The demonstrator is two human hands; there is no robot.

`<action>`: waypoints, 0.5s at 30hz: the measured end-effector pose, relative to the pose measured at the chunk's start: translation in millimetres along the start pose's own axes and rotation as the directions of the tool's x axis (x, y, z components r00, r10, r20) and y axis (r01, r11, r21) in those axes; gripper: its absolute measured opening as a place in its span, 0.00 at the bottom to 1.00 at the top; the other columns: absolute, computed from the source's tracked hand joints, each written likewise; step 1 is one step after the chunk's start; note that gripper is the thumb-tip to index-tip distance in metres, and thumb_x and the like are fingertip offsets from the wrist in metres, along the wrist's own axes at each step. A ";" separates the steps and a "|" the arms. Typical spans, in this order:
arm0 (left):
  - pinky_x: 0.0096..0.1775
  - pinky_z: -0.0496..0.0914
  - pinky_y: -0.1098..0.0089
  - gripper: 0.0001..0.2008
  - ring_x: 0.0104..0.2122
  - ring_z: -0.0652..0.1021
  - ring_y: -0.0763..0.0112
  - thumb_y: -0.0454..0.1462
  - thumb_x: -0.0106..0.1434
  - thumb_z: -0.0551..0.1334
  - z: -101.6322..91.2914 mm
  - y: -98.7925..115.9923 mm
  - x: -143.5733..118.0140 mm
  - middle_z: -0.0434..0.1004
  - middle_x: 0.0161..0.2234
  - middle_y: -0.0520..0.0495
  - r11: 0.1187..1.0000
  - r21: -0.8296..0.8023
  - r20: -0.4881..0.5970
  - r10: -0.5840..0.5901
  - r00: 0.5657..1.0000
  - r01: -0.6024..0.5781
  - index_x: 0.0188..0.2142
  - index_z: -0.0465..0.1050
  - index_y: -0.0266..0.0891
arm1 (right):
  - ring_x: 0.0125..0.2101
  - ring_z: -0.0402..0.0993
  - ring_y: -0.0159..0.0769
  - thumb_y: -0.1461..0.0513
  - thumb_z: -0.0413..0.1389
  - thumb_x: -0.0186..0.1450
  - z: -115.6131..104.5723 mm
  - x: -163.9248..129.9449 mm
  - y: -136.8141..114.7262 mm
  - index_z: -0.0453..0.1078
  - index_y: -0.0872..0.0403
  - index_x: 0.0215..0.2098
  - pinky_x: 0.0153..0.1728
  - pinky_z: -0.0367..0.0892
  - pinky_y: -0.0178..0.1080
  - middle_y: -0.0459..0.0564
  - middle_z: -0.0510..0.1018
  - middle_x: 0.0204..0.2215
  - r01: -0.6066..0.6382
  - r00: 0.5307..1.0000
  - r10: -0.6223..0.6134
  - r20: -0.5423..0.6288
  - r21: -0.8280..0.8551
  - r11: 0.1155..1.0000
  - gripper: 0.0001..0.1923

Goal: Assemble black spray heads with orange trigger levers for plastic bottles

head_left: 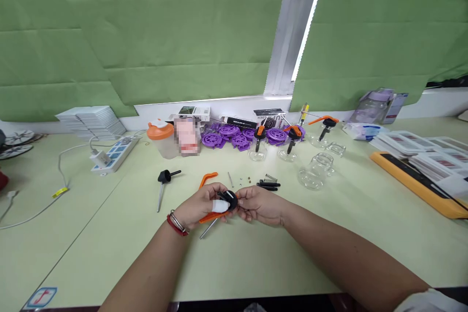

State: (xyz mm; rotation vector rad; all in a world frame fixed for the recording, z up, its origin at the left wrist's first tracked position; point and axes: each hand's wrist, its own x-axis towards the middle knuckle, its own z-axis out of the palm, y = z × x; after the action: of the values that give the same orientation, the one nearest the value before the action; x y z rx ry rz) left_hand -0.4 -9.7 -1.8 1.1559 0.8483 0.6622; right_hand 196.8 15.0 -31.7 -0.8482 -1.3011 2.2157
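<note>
head view: worn on the person's head | faces forward and down across the pale green table toward the far green curtain and window strip | near: both forearms enter from the near edge, hands close at centre | wide view, table edges curve | single view, nothing shared

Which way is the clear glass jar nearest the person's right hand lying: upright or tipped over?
Tipped over: the glass jar lies on its side on the table, apart from the right hand.

Bright even daylight over my bench, white glare through the blind gap at upper centre, soft faint shadows, wide-angle bending at edges, one pixelated patch.
</note>
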 end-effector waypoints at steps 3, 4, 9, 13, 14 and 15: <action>0.30 0.69 0.66 0.12 0.33 0.77 0.64 0.36 0.52 0.65 -3.5 1.2 -0.1 0.76 0.34 0.44 0.998 -0.058 -0.021 0.009 1.000 -0.011 0.36 0.69 0.38 | 0.19 0.64 0.24 0.56 0.61 0.55 -0.8 1.5 2.1 0.71 0.59 0.29 0.20 0.57 0.30 0.47 0.74 0.22 0.073 0.994 -0.081 -0.066 -0.123 0.990 0.13; 0.29 0.68 0.67 0.12 0.32 0.77 0.64 0.36 0.51 0.66 -5.3 2.0 -0.5 0.76 0.33 0.44 0.997 -0.078 -0.027 0.016 1.000 -0.018 0.36 0.70 0.38 | 0.19 0.63 0.25 0.57 0.60 0.55 -1.9 2.1 2.1 0.71 0.59 0.28 0.20 0.56 0.30 0.46 0.72 0.21 0.074 0.991 -0.094 -0.100 -0.186 0.980 0.12; 0.24 0.66 0.71 0.14 0.29 0.77 0.63 0.35 0.47 0.67 -17.5 8.3 -3.3 0.76 0.34 0.43 0.945 -0.266 -0.208 0.137 0.969 -0.191 0.35 0.71 0.36 | 0.24 0.66 0.30 0.62 0.53 0.59 -12.9 8.3 -6.1 0.74 0.56 0.31 0.26 0.59 0.34 0.48 0.74 0.24 0.026 0.905 -0.284 -0.315 -0.627 0.779 0.09; 0.28 0.71 0.69 0.12 0.32 0.79 0.63 0.33 0.51 0.64 -23.8 8.3 2.4 0.77 0.36 0.42 0.867 -0.339 -0.525 0.149 0.838 -0.366 0.37 0.71 0.35 | 0.35 0.70 0.37 0.66 0.48 0.62 -10.4 26.2 -20.2 0.75 0.56 0.32 0.36 0.61 0.36 0.53 0.75 0.34 -0.061 0.824 -0.511 -0.246 -0.934 0.352 0.13; 0.30 0.72 0.68 0.12 0.33 0.79 0.63 0.32 0.52 0.63 -24.6 7.2 4.5 0.77 0.38 0.42 0.854 -0.349 -0.567 0.134 0.813 -0.385 0.38 0.71 0.35 | 0.36 0.71 0.38 0.68 0.47 0.61 -6.1 32.4 -22.5 0.75 0.56 0.31 0.36 0.61 0.37 0.54 0.74 0.34 -0.112 0.829 -0.512 -0.224 -0.964 0.240 0.13; 0.31 0.73 0.67 0.12 0.34 0.79 0.62 0.31 0.53 0.63 -25.1 5.9 6.6 0.77 0.38 0.42 0.845 -0.362 -0.587 0.120 0.800 -0.393 0.39 0.70 0.35 | 0.35 0.71 0.38 0.69 0.48 0.60 -0.6 38.9 -23.6 0.74 0.57 0.30 0.36 0.61 0.37 0.55 0.74 0.34 -0.165 0.840 -0.498 -0.215 -0.976 0.143 0.12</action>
State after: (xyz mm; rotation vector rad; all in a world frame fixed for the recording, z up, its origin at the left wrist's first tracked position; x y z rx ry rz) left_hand -18.3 10.0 -1.9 0.6359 0.9317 1.4031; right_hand 170.6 51.0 -22.1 -1.4418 -2.3534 0.4594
